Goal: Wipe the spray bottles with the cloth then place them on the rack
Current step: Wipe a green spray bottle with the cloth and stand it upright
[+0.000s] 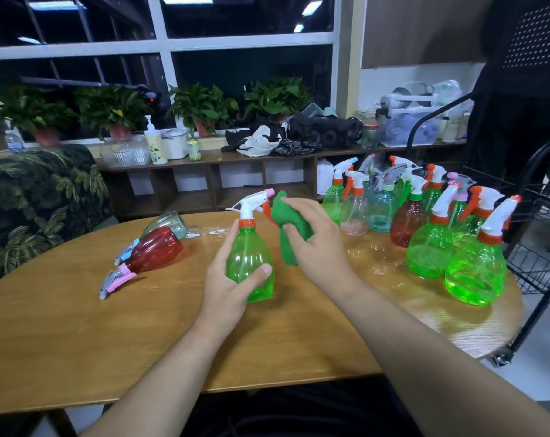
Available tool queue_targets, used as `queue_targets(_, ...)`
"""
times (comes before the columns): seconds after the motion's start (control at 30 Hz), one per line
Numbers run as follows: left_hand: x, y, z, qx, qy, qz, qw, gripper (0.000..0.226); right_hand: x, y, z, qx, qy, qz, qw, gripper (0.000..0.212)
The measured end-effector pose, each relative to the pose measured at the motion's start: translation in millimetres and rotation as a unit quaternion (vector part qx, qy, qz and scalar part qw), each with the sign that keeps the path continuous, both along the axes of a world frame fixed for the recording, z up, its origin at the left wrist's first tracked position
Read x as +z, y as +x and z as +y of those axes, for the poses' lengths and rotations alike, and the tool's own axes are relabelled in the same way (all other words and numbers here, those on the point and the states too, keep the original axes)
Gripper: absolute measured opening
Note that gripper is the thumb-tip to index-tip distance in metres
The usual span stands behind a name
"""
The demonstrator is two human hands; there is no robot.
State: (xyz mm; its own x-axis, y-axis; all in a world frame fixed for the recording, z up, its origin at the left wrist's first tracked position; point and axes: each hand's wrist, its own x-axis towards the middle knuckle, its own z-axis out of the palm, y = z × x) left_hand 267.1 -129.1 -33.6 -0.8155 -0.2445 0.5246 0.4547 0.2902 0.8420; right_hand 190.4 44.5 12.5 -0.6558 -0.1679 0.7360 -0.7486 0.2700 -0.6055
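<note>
My left hand (228, 279) grips a green spray bottle (251, 257) upright above the wooden table (109, 342), thumb across its belly. The bottle has a white trigger head with an orange collar and a pink nozzle tip. My right hand (314, 244) holds a bunched green cloth (288, 222) just right of the bottle's trigger head. Several more spray bottles (431, 234), green, red, teal and clear, stand grouped at the table's right side. A red bottle (155, 250) and a teal bottle (169, 220) lie on their sides at the left. A black wire rack (538, 247) stands right of the table.
A patterned dark armchair (31, 200) sits at the left. Behind the table a low wooden shelf (236, 171) carries potted plants, jars, a pump bottle and piled clothing under a window. A person in dark clothes (526, 89) stands at the far right, behind the rack.
</note>
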Motion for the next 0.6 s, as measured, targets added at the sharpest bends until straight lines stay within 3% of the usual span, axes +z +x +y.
queue_targets(0.2, -4, 0, -1, -0.017, 0.003, 0.004, 1.000, 0.094, -12, 0, -6, -0.010, 0.081, 0.035, 0.996, 0.047)
queue_targets(0.3, 1, 2, -3, -0.005, 0.030, 0.012, 0.999, 0.093, -25, 0, -3, -0.010, 0.052, -0.052, 0.997, 0.044)
queue_targets(0.37, 3, 3, -1, 0.008, 0.029, 0.020, 0.999, 0.092, -36, 2, -3, 0.020, -0.017, -0.154, 0.988, 0.042)
queue_targets(0.47, 3, 3, 0, 0.007, 0.024, 0.031, 0.999, 0.090, -51, 8, -5, 0.084, -0.152, -0.275, 0.946, 0.037)
queue_targets(0.6, 1, 3, 6, -0.009, 0.019, 0.029, 0.999, 0.088, -58, 19, -10, 0.201, -0.287, -0.396, 0.849, 0.032)
